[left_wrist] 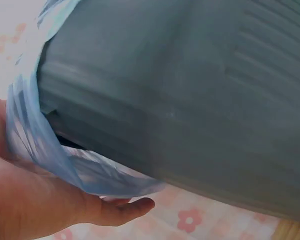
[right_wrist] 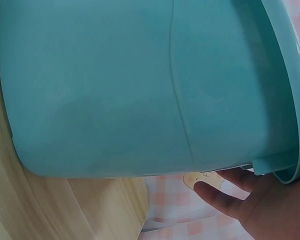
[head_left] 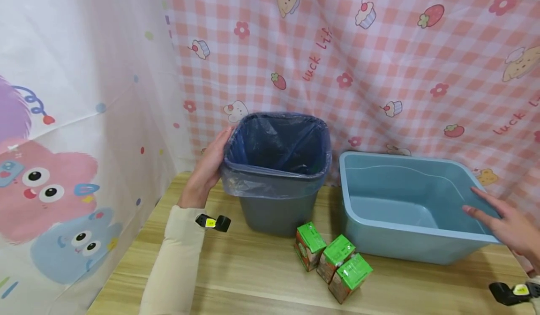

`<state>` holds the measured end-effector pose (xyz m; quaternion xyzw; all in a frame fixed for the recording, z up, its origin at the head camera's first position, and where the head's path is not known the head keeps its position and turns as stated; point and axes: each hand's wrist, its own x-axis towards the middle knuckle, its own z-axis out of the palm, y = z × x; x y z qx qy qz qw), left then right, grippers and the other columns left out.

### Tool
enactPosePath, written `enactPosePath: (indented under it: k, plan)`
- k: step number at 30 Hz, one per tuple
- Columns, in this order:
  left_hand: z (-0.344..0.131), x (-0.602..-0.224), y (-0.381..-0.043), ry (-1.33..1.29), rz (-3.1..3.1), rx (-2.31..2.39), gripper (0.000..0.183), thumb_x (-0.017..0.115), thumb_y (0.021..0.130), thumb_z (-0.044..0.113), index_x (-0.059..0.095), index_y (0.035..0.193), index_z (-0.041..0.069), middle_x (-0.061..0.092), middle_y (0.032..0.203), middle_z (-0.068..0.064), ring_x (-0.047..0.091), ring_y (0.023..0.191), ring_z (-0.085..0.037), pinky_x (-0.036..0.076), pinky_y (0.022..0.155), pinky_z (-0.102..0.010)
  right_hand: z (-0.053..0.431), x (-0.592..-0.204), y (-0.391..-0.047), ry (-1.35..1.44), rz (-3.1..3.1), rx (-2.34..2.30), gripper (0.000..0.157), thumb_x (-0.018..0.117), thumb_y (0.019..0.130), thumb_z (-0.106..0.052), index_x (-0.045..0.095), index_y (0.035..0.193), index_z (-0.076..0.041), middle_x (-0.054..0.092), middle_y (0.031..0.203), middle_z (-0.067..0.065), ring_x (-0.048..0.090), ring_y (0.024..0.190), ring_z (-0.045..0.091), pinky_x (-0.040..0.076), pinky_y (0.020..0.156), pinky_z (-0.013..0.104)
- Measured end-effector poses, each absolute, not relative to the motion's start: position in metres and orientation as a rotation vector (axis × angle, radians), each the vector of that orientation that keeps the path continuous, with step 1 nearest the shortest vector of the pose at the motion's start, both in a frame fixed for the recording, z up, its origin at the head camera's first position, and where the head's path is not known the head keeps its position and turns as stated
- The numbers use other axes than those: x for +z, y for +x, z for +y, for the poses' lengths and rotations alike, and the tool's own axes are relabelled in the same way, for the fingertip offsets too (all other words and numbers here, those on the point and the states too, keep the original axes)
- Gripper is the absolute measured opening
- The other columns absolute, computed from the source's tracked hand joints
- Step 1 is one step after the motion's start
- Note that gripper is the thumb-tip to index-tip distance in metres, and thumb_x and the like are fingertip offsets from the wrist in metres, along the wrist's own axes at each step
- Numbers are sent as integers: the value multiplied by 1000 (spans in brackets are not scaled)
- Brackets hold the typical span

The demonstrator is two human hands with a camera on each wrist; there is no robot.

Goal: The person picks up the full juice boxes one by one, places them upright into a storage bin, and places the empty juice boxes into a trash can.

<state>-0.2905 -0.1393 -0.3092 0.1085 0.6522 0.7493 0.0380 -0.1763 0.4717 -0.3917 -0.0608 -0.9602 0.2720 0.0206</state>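
Note:
A grey bin, lined with a translucent bluish plastic bag, stands upright on the wooden table. My left hand lies along its left side with fingers extended up to the bagged rim; the left wrist view shows part of that hand behind the bag's loose edge. At the right, my right hand is by the right end of a blue-green plastic tub, fingers spread and fairly straight at the rim. Three small boxes with green tops, a left one, a middle one and a front one, stand before the bin.
The wooden table carries everything. A pink checked cloth hangs right behind the bin and tub. White cloth with cartoon figures hangs along the left side. A strapped camera sits on the left wrist.

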Motion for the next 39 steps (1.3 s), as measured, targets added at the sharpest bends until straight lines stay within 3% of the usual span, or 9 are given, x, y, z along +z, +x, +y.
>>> enactPosePath:
  k: [3, 8, 13, 18, 21, 24, 30, 34, 39]
  plan:
    - [-143, -311, -289, 285, 1998, 2316, 67, 39, 105, 46, 21, 158, 9, 22, 162, -9, 22, 146, -20, 17, 121, -39, 472, -392, -176, -212, -2984, 838, 79, 43, 104, -45, 4, 155, 2, -6, 151, 45, 0, 132, 71, 13, 93, 84]
    - [-148, -310, -285, 183, 2099, 2313, 60, 39, 106, 42, 28, 152, 5, 32, 149, -13, 30, 138, -23, 26, 114, -38, 473, -391, -177, -241, -2991, 835, 82, 43, 103, -47, 0, 155, 0, -7, 151, 44, 0, 132, 71, 12, 94, 84]
    - [-152, -303, -271, 44, 2374, 2230, 59, 48, 103, 43, 34, 151, 13, 34, 154, -12, 31, 142, -27, 28, 114, -49, 474, -389, -176, -285, -3006, 895, 88, 43, 102, -50, -12, 155, -7, -14, 151, 42, -4, 132, 71, 12, 93, 84]
    - [-145, -298, -246, 38, 2632, 2292, 54, 57, 100, 35, 40, 147, 15, 39, 151, -10, 35, 137, -23, 32, 112, -43, 473, -387, -175, -328, -3010, 902, 91, 44, 101, -53, -15, 154, -7, -15, 152, 40, -4, 132, 70, 13, 93, 84]
    - [-134, -294, -226, 194, 2818, 2374, 49, 60, 99, 26, 44, 142, 10, 42, 145, -8, 38, 129, -18, 37, 106, -39, 471, -387, -174, -340, -3005, 875, 92, 44, 101, -54, -14, 154, -6, -13, 152, 41, -2, 132, 70, 15, 93, 83]
    - [-117, -292, -205, 517, 2970, 2435, 40, 62, 95, 11, 52, 133, 1, 52, 133, -11, 43, 116, -15, 39, 97, -36, 471, -387, -174, -348, -3007, 861, 92, 44, 100, -55, -13, 154, -7, -12, 152, 41, 0, 132, 70, 16, 92, 83]
    - [-78, -300, -172, 1127, 2847, 2244, 38, 66, 89, 3, 57, 126, 0, 61, 124, -11, 54, 108, -25, 45, 91, -38, 470, -385, -174, -366, -3020, 880, 92, 43, 100, -56, -14, 155, -9, -12, 152, 41, 1, 131, 71, 18, 91, 84]
    - [-57, -318, -162, 1196, 2754, 2019, 41, 67, 89, 6, 55, 128, 5, 62, 123, -9, 58, 105, -28, 48, 88, -39, 470, -383, -174, -366, -3018, 896, 91, 44, 100, -56, -14, 155, -11, -12, 152, 42, 2, 130, 72, 17, 92, 83]
    - [-40, -340, -161, 1161, 2668, 1830, 44, 69, 91, 12, 53, 132, 9, 63, 124, -7, 58, 107, -23, 49, 88, -39, 471, -382, -173, -349, -3014, 922, 91, 45, 100, -55, -13, 155, -12, -12, 151, 42, 3, 130, 72, 17, 92, 83]
